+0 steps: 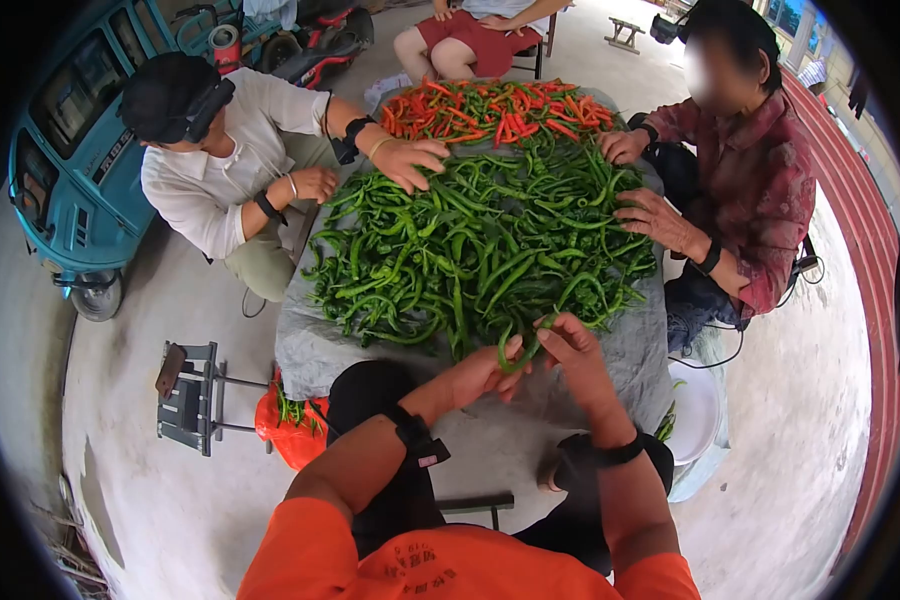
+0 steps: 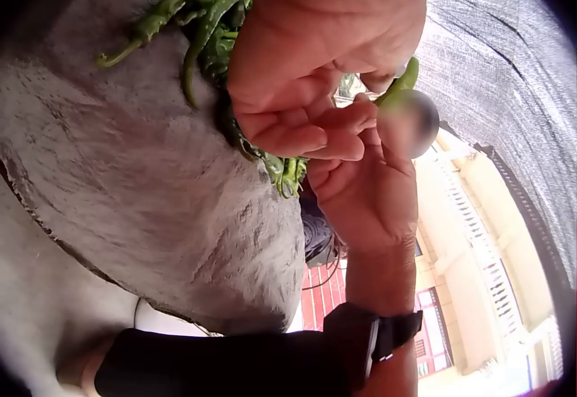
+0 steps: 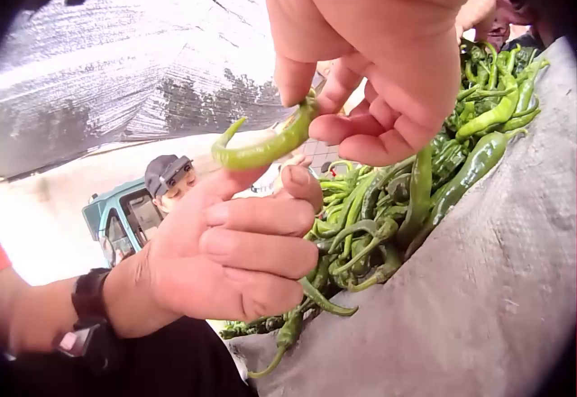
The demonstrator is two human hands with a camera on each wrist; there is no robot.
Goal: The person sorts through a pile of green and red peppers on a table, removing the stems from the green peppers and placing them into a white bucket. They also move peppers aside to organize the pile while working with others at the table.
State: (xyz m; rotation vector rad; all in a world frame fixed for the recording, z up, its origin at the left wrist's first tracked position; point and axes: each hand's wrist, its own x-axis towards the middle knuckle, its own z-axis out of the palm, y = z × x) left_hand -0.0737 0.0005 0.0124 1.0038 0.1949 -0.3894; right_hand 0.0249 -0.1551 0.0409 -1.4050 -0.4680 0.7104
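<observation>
Just over the near edge of the covered table, both hands hold one curved green chili pepper [image 1: 515, 357] [image 3: 270, 147]. My right hand [image 1: 575, 360] [image 3: 388, 54] pinches its stem end between thumb and fingertips. My left hand [image 1: 478, 376] [image 3: 243, 248] holds the pepper's body from below, its thumb against it and the other fingers curled. In the left wrist view, the left hand [image 2: 334, 45] mostly hides the pepper [image 2: 403, 82]. A broad heap of green chili peppers [image 1: 470, 240] lies right behind the hands.
Red chili peppers [image 1: 500, 110] lie at the table's far end. A grey sheet [image 1: 320, 355] covers the table. People sit at the left, right and far sides, two reaching into the heap. A red bag [image 1: 295, 430] stands lower left, a white basin [image 1: 695, 415] lower right, a stool [image 1: 185, 400] farther left.
</observation>
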